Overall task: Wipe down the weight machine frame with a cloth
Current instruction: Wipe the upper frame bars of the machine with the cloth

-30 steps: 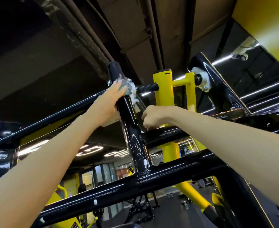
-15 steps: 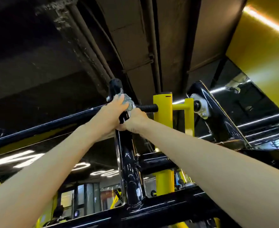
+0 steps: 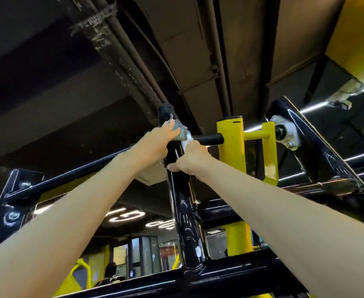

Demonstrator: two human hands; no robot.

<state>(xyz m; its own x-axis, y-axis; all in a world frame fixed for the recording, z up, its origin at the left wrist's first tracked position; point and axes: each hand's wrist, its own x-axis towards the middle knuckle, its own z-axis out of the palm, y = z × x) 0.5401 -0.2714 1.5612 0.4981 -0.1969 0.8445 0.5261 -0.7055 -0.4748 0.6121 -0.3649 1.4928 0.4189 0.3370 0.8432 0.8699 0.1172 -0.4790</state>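
up at the top of the machine now. far left, a black diagonal bar (image 3: 69, 179) of the frame runs up toward the middle from a bolted corner bracket (image 3: 11, 211). the left hand (image 3: 153, 145) reaches high, grip pressed closed around a speckled grey cloth (image 3: 182, 131), holding it against the top of the black upright post (image 3: 187, 222), just under the post's capped end. the cloth sits right where the post meets a black threaded rod (image 3: 209, 138). just right of it and lower, the right hand (image 3: 189, 160) is curled around that same post, thumb on the near face, grip wrapped tight on the metal, touching the left hand's side. the post below shows white scuffs and scratches. moving right, the threaded rod runs into a yellow upright (image 3: 230, 147), and a yellow bracket (image 3: 269, 151) links on to a white bearing block (image 3: 284, 134) on a slanted black plate (image 3: 318, 151). a black crossbeam (image 3: 230, 274) runs across the near bottom.
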